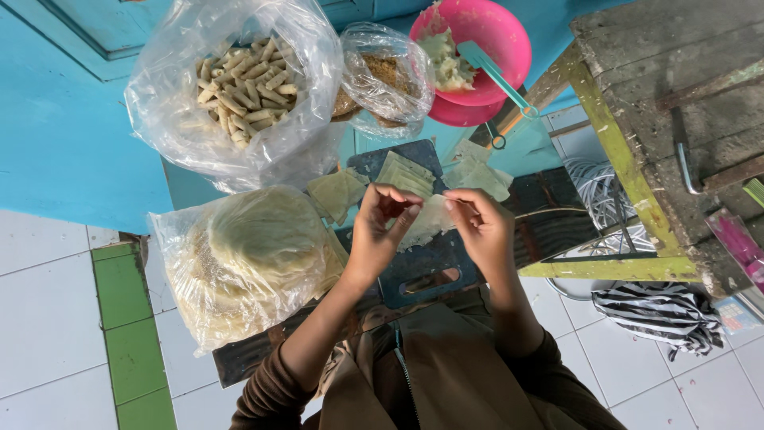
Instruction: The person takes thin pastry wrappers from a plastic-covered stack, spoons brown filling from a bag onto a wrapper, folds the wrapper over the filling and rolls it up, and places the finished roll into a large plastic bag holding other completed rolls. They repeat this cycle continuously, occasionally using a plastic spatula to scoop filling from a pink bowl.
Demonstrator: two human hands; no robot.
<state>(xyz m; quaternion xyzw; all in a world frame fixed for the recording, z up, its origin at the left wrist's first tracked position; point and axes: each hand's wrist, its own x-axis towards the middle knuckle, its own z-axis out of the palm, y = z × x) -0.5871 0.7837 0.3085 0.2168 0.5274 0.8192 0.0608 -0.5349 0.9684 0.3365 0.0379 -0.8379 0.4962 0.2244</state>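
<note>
Nearest the camera are the person's two brown sleeves (446, 382), rising from the bottom edge toward the middle of the head view. The left hand (380, 231) and the right hand (481, 227) meet above a dark blue cutting board (422, 275), and together they pinch one thin, pale wrapper sheet (426, 219), fingers of both hands closed on its edges; the sheet hangs between them, lifted clear of the board. Beyond the hands, three more small piles of loose wrappers (402, 171) lie on the board and the blue desk (64, 143).

Three clear plastic bags sit to the left and ahead. The closest, a bag of round flat skins (247, 255), rests just beside the left forearm. Behind it, a large bag of finished rolls (243, 87) holds many pale sticks, too many to count. Next to that, a smaller bag (386, 76) holds something brown that I cannot make out.

Two pink bowls (493, 48) are stacked at the top, the upper one holding pale filling with one teal spoon (497, 76) resting in it. At right stands a worn wooden stool (668, 119), and one striped cloth (660, 314) lies on the white tiled floor (48, 318).
</note>
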